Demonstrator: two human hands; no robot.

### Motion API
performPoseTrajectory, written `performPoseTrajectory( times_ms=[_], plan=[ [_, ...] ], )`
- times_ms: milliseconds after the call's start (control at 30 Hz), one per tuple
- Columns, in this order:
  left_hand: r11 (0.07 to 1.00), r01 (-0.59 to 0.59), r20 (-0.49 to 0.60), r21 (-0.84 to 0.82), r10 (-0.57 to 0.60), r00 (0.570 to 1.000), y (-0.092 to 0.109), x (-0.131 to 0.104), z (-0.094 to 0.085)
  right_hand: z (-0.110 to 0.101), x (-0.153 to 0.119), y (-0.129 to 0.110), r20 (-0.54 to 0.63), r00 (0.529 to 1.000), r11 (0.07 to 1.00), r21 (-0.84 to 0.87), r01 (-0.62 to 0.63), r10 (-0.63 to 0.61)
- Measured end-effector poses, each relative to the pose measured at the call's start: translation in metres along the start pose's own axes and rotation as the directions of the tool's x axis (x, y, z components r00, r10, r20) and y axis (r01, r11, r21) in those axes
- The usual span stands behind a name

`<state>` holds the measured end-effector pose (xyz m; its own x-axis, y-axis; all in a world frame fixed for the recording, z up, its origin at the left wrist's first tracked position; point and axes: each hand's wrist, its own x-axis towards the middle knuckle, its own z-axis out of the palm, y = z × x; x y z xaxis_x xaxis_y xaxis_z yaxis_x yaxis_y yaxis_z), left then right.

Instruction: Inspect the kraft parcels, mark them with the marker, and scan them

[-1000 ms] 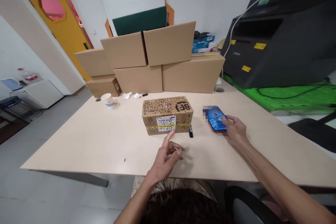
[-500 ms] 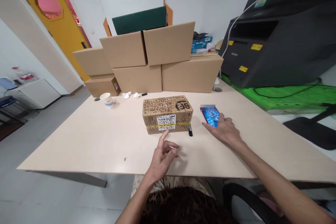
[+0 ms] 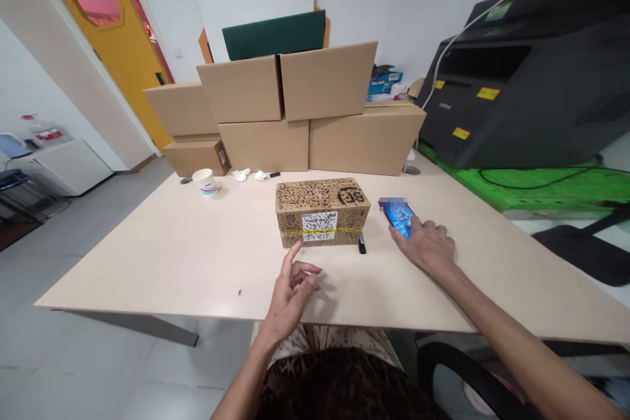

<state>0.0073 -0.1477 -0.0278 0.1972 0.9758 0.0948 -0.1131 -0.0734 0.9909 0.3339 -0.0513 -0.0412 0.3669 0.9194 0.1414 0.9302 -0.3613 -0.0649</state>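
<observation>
My right hand (image 3: 430,243) is at the right of the table, gripping the lower end of a smartphone (image 3: 401,218). The thumb lies along the phone's near left edge and a fingertip is over the lit blue screen. My left hand (image 3: 291,292) holds nothing; its index finger points forward and the others curl loosely apart. It hovers over the table's front part, just in front of a speckled cardboard parcel (image 3: 290,200) with a white label and yellow tape line. A small black marker-like object (image 3: 362,244) lies by the parcel's right front corner.
Plain cardboard boxes (image 3: 263,144) are stacked along the table's (image 3: 147,262) back, topped by a dark green box (image 3: 275,36). A paper cup (image 3: 205,182) and crumpled tissues (image 3: 241,174) stand at back left. A large dark printer (image 3: 487,105) is beyond the right edge.
The whole view has shifted slightly, moving the table's things a little right in the picture. My left hand has moved slightly left relative to the parcel. My right hand stays at the phone.
</observation>
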Motion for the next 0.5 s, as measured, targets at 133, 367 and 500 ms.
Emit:
performPoseTrajectory(
  times_ms=[133,367,500],
  plan=[
    [1.0,-0.024,-0.047,0.011,0.024,0.999,0.001,-0.006,-0.009,-0.006,-0.005,-0.008,-0.074,0.996,0.999,-0.003,0.05,-0.05],
    [0.992,-0.12,-0.226,0.036,0.125,0.966,0.008,-0.005,-0.02,-0.015,-0.033,-0.054,-0.001,0.901,0.894,0.127,0.43,-0.434],
    [0.983,-0.175,-0.312,0.053,0.182,0.932,0.011,-0.001,-0.024,-0.011,-0.025,-0.055,0.027,0.92,0.917,0.086,0.389,-0.392]
  ],
)
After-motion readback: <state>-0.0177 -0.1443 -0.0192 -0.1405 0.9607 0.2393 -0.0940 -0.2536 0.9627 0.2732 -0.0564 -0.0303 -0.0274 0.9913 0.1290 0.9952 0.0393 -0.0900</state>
